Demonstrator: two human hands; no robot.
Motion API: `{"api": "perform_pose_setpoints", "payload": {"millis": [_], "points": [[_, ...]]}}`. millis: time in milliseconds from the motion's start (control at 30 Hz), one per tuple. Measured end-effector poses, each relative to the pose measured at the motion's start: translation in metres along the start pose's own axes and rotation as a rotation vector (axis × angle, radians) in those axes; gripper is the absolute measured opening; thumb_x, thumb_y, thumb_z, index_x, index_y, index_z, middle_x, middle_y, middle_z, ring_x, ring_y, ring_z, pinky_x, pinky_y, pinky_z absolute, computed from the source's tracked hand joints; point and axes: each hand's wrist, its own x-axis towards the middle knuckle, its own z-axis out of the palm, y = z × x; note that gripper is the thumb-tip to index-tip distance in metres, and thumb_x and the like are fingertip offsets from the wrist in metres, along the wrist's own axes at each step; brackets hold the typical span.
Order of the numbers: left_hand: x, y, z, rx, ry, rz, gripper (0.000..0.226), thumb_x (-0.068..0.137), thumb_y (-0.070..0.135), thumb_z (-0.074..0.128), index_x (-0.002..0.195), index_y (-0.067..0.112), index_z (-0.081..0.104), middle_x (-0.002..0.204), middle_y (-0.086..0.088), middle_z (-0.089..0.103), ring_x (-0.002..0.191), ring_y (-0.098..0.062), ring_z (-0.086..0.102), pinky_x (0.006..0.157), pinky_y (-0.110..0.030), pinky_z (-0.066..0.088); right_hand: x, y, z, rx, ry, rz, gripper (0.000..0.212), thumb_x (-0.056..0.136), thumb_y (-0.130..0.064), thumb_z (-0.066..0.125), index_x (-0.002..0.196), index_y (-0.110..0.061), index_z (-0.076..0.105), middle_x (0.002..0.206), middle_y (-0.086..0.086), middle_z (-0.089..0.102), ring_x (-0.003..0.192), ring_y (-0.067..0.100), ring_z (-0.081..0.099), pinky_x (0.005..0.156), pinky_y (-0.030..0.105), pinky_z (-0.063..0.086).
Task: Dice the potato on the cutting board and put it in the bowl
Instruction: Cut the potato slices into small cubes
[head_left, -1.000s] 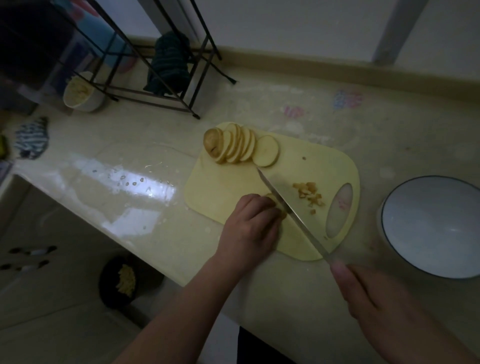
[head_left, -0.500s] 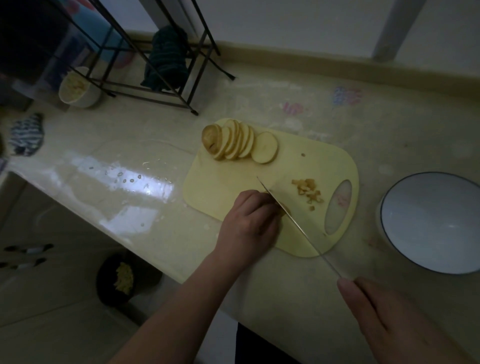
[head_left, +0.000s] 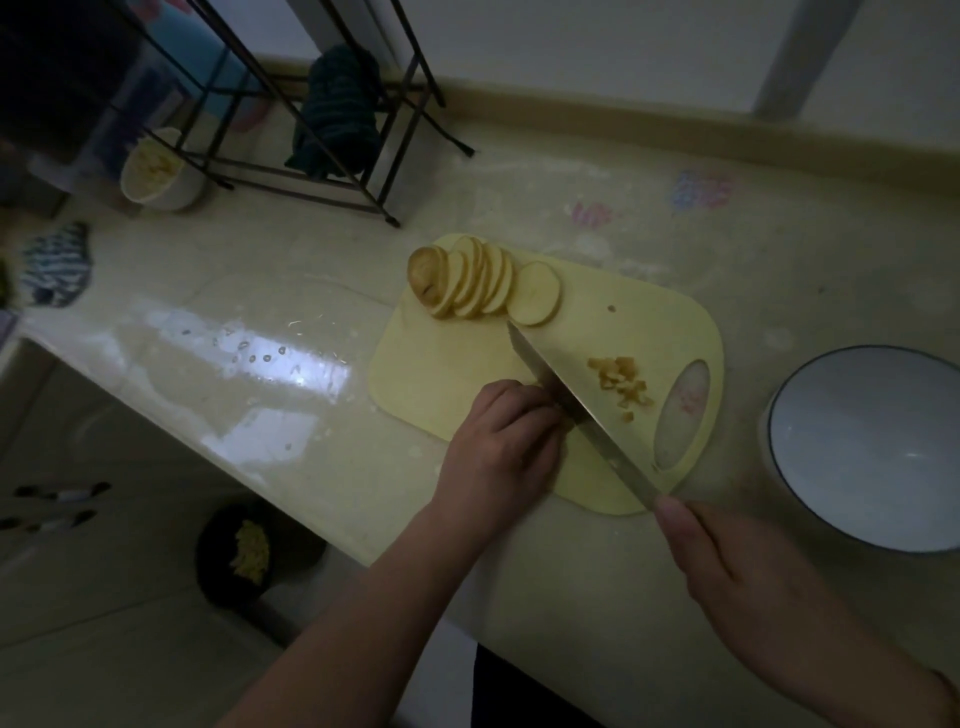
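Note:
A yellow cutting board (head_left: 457, 364) lies on the counter. Several potato slices (head_left: 478, 283) lean in a row at its far left corner. A small heap of diced potato (head_left: 621, 387) sits near the board's handle hole. My left hand (head_left: 504, 447) has its fingers curled over a potato piece at the board's near edge; the piece is mostly hidden. My right hand (head_left: 743, 571) grips the handle of a long knife (head_left: 576, 410), whose blade runs right beside my left fingertips. The white bowl (head_left: 872, 447) with a dark rim stands empty to the right of the board.
A black wire rack (head_left: 322, 130) with a dark cloth stands at the back left, a small white bowl (head_left: 156, 171) of pieces beside it. A striped cloth (head_left: 57, 262) lies far left. A dark bin (head_left: 244, 556) with scraps sits on the floor below the counter edge.
The knife drew back toward me half a second ago, then slid forward again beside my left fingers. My left hand has stayed on the piece.

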Motion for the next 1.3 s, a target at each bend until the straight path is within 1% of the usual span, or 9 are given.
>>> {"api": "perform_pose_setpoints", "payload": {"millis": [133, 267, 400, 667, 800, 933, 1033, 1200, 1300], "points": [[0.0, -0.002, -0.001, -0.005, -0.003, -0.014, 0.011, 0.089, 0.006, 0.069, 0.094, -0.003, 0.074, 0.099, -0.015, 0.067, 0.096, -0.03, 0.06, 0.088, -0.035, 0.049, -0.004, -0.002, -0.004, 0.022, -0.02, 0.041, 0.052, 0.081, -0.061, 0.027, 0.055, -0.021, 0.048, 0.065, -0.017, 0.061, 0.066, 0.006, 0.057, 0.054, 0.021, 0.034], [-0.003, 0.0, -0.001, -0.009, -0.002, -0.01, 0.013, 0.09, 0.005, 0.067, 0.095, -0.004, 0.074, 0.1, -0.016, 0.067, 0.095, -0.033, 0.061, 0.087, -0.037, 0.049, -0.011, -0.007, -0.003, 0.024, -0.026, 0.036, 0.054, 0.077, -0.066, 0.024, 0.061, -0.023, 0.054, 0.07, -0.02, 0.061, 0.071, 0.004, 0.057, 0.057, 0.023, 0.034], [-0.004, 0.002, 0.0, -0.004, 0.008, -0.024, 0.012, 0.089, 0.004, 0.07, 0.097, -0.003, 0.074, 0.1, -0.014, 0.068, 0.094, -0.033, 0.061, 0.086, -0.036, 0.05, -0.018, -0.006, -0.003, -0.033, -0.017, 0.048, 0.069, 0.078, -0.075, 0.015, 0.062, -0.02, 0.052, 0.083, -0.026, 0.06, 0.074, 0.002, 0.056, 0.058, 0.023, 0.038], [0.0, -0.001, -0.001, -0.025, -0.006, -0.019, 0.013, 0.085, 0.001, 0.074, 0.097, -0.002, 0.075, 0.1, -0.012, 0.069, 0.094, -0.032, 0.063, 0.086, -0.038, 0.051, -0.027, 0.003, -0.001, -0.066, 0.007, 0.123, 0.097, 0.05, -0.098, -0.003, 0.07, -0.025, 0.057, 0.083, -0.015, 0.064, 0.082, -0.005, 0.055, 0.067, 0.018, 0.043], [0.002, -0.004, -0.001, -0.031, -0.015, -0.002, 0.01, 0.086, 0.0, 0.073, 0.095, -0.003, 0.075, 0.099, -0.013, 0.07, 0.092, -0.032, 0.065, 0.086, -0.039, 0.051, -0.035, 0.004, -0.004, -0.073, -0.001, 0.145, 0.09, 0.061, -0.091, 0.0, 0.069, -0.024, 0.059, 0.072, -0.001, 0.065, 0.075, 0.005, 0.059, 0.067, 0.019, 0.044], [0.001, -0.003, -0.002, -0.039, -0.005, -0.005, 0.011, 0.085, 0.0, 0.073, 0.095, -0.002, 0.075, 0.101, -0.012, 0.071, 0.094, -0.031, 0.065, 0.087, -0.037, 0.051, -0.029, 0.005, -0.001, -0.111, -0.05, 0.132, 0.089, 0.063, -0.087, 0.0, 0.072, -0.023, 0.061, 0.073, -0.001, 0.065, 0.074, 0.007, 0.059, 0.065, 0.021, 0.043], [0.002, -0.001, -0.003, -0.039, -0.003, -0.005, 0.013, 0.083, -0.002, 0.074, 0.096, -0.002, 0.075, 0.102, -0.012, 0.071, 0.094, -0.03, 0.065, 0.088, -0.035, 0.051, -0.015, 0.002, 0.006, -0.115, -0.045, 0.071, 0.071, 0.073, -0.075, 0.011, 0.069, -0.021, 0.057, 0.069, 0.003, 0.062, 0.072, 0.009, 0.06, 0.066, 0.022, 0.042], [0.001, -0.002, -0.003, -0.02, -0.014, -0.005, 0.013, 0.083, -0.002, 0.075, 0.096, -0.001, 0.075, 0.101, -0.011, 0.07, 0.094, -0.03, 0.063, 0.088, -0.034, 0.05, 0.001, -0.002, 0.013, -0.049, -0.022, -0.04, 0.065, 0.086, -0.07, 0.014, 0.06, -0.022, 0.05, 0.074, -0.019, 0.062, 0.066, 0.007, 0.057, 0.057, 0.024, 0.039], [0.0, -0.003, -0.004, -0.006, -0.014, 0.0, 0.009, 0.086, 0.001, 0.073, 0.094, -0.001, 0.075, 0.1, -0.011, 0.07, 0.094, -0.028, 0.061, 0.09, -0.029, 0.048, 0.0, 0.004, 0.007, -0.006, 0.001, -0.046, 0.068, 0.086, -0.071, 0.017, 0.059, -0.018, 0.049, 0.069, -0.012, 0.061, 0.062, 0.009, 0.057, 0.055, 0.023, 0.038]]}}
